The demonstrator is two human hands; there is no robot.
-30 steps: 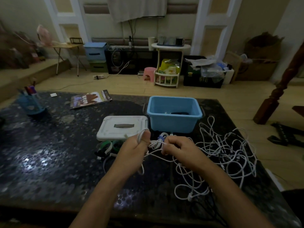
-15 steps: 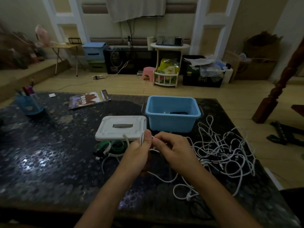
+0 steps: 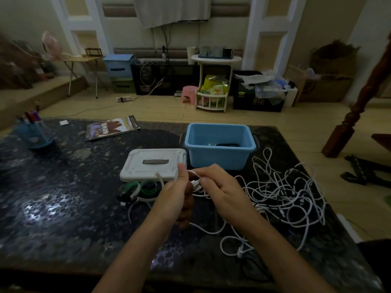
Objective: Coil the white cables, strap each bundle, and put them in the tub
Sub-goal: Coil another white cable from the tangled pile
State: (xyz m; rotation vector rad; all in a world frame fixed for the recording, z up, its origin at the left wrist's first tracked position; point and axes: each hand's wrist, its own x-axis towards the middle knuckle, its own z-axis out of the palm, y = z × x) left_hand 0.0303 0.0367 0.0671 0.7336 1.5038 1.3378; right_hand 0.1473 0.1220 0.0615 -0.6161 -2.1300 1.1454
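1. The left hand [image 3: 177,194] is curled around a white cable [image 3: 193,176], thumb up, holding small loops of it above the table [image 3: 63,208].
2. The right hand [image 3: 220,189] pinches the same cable just beside the left thumb.
3. A loose tangle of cables [image 3: 292,195] lies to the right on the table.
4. The blue tub [image 3: 220,151] stands just behind the hands, its white lid [image 3: 152,166] lying flat beside it.
5. Green straps [image 3: 137,188] lie in front of the lid.

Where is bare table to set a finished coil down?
Bare table lies left of the white lid, between the pen cup and the straps. The right side is crowded: loose cables sprawl beside the blue tub.
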